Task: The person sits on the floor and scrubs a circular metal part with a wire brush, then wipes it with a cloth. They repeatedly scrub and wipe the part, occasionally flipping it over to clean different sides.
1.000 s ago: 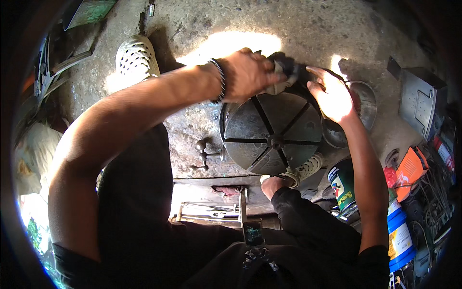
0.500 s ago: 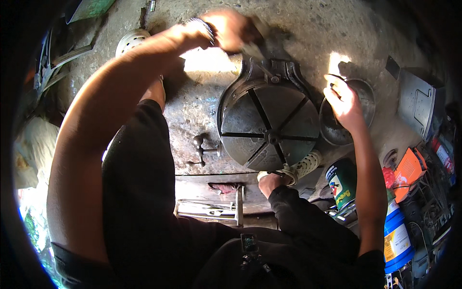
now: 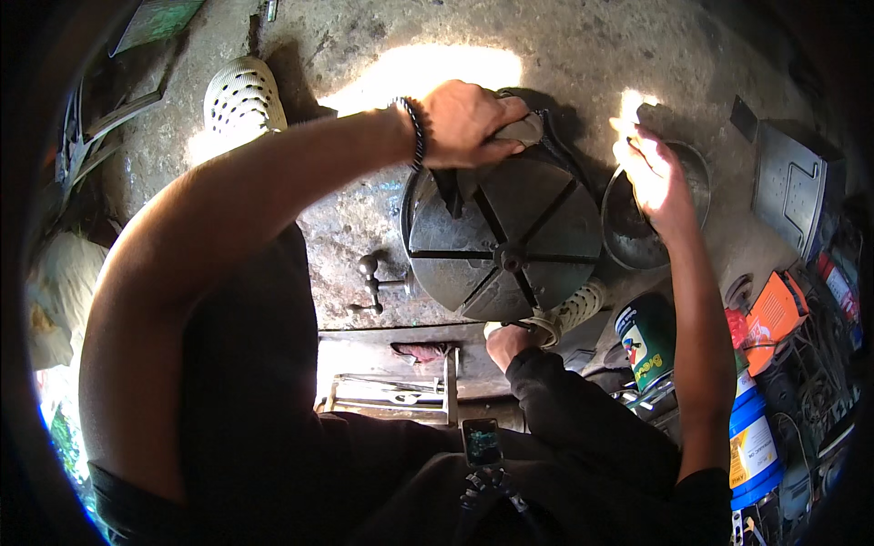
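A round dark metal plate (image 3: 510, 246) with radial slots lies on the stained concrete in front of me. My left hand (image 3: 464, 123), with a dark bead bracelet at the wrist, presses a grey pad-like object (image 3: 521, 130) against the plate's far rim. My right hand (image 3: 651, 177) hovers in bright sunlight over a shallow round metal pan (image 3: 696, 196) to the right of the plate, fingers apart and holding nothing that I can make out. My foot in a woven sandal (image 3: 555, 318) rests at the plate's near edge.
A pale perforated clog (image 3: 241, 96) lies at the far left. A small metal crank handle (image 3: 378, 282) sits left of the plate. At the right stand a green can (image 3: 648, 338), a blue and white bucket (image 3: 756, 446), an orange box (image 3: 774, 314) and a grey metal box (image 3: 792, 191).
My left hand has come back from beyond the plate and now sits on its far rim. My right hand stays over the pan, shifted slightly.
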A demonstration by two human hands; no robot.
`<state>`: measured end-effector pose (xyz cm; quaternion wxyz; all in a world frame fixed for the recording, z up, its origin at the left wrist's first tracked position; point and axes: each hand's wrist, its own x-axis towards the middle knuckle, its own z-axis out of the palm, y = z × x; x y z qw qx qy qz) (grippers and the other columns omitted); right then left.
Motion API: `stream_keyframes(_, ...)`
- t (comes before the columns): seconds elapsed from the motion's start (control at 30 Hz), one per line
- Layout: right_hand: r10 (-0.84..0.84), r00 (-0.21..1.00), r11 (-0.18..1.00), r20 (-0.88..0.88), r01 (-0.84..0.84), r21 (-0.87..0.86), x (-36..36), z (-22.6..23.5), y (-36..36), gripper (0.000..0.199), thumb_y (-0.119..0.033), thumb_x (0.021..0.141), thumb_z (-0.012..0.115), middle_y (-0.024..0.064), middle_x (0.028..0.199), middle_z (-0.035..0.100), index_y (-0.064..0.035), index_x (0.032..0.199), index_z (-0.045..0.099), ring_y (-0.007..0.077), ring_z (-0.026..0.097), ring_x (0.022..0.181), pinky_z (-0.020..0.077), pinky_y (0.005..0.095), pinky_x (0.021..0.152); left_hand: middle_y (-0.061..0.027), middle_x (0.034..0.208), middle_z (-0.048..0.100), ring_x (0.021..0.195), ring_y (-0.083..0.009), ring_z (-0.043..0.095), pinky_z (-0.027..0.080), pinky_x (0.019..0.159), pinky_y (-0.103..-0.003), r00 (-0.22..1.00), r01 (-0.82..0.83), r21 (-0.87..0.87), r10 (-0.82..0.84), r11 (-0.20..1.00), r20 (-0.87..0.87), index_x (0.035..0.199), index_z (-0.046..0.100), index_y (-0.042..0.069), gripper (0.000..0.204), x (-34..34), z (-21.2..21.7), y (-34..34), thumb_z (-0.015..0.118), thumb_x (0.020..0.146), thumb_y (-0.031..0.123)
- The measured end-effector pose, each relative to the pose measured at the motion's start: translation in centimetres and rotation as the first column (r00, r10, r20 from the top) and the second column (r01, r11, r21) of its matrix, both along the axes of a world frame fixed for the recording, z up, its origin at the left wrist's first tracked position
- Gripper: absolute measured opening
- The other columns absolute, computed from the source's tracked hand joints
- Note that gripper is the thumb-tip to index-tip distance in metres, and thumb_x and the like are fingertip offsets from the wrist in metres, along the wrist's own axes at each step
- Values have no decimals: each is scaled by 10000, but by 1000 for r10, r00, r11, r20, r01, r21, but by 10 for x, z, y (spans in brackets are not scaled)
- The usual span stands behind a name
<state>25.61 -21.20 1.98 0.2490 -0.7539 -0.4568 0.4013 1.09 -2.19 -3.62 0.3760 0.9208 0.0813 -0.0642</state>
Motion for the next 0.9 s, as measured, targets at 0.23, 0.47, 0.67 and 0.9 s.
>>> stream_keyframes(0.23,30,998,1000,61,-29,-3,-5,8,-1,332,-142,985,645,143,1205,675,-8,1287,622,203,645,1028,504,310,924,-191,758,690,790,-349,705,562,748,-472,963,-156,-42,143,987,-227,1180,633,26,548,16,-3,6,512,1003,531)
stream_keyframes(0.47,-183,975,982,-130,174,-76,-1,5,-2,331,-155,992,637,94,1205,674,-53,1306,626,144,619,1003,491,295,930,-232,967,727,893,-378,713,570,789,-453,863,62,-20,-63,998,-502,973,727,-10,456,46,-34,21,511,980,391)
stream_keyframes(0.67,-167,984,979,-61,158,-132,12,1,-3,332,-147,1005,612,52,1217,654,-63,1326,620,120,582,1059,458,276,947,-218,985,732,840,-314,737,595,758,-389,850,-265,273,358,925,-387,1072,707,42,587,18,-49,115,592,918,597)
stream_keyframes(0.9,-338,930,935,-146,314,-166,-1,2,11,305,-162,1008,612,5,1114,617,-69,1296,645,94,528,980,419,244,884,-100,784,671,755,-262,654,523,721,-424,700,-645,-634,663,426,-267,1094,677,55,603,-31,3,83,429,1014,598)
